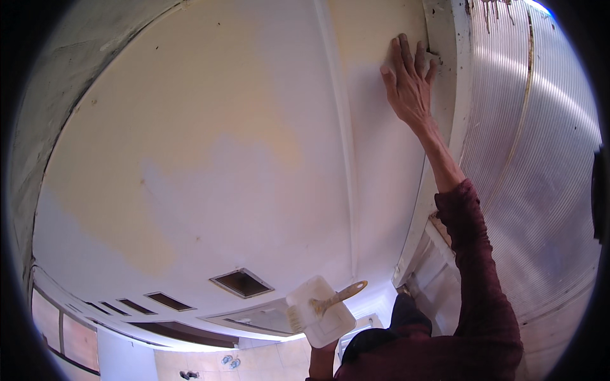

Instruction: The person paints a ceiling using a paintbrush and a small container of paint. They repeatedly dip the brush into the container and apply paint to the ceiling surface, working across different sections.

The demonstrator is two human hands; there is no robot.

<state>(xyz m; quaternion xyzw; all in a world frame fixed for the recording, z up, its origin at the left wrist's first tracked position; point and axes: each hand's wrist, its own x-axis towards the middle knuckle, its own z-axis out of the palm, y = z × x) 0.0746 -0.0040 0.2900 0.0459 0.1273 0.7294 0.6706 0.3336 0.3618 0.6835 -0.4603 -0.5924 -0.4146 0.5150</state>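
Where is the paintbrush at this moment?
In the head view, the paintbrush lies across the white container at the lower centre, held up by the left hand, below the wall.

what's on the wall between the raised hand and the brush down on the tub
Only bare wall in the head view: pale, patchy paint, with a vertical ridge beside that stretch. Nothing lies between the right hand and the brush on the white tub.

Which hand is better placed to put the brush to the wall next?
Probably the left. The left hand holds the white tray with the paintbrush lying across it, low down. The right hand is pressed flat on the wall, bracing.
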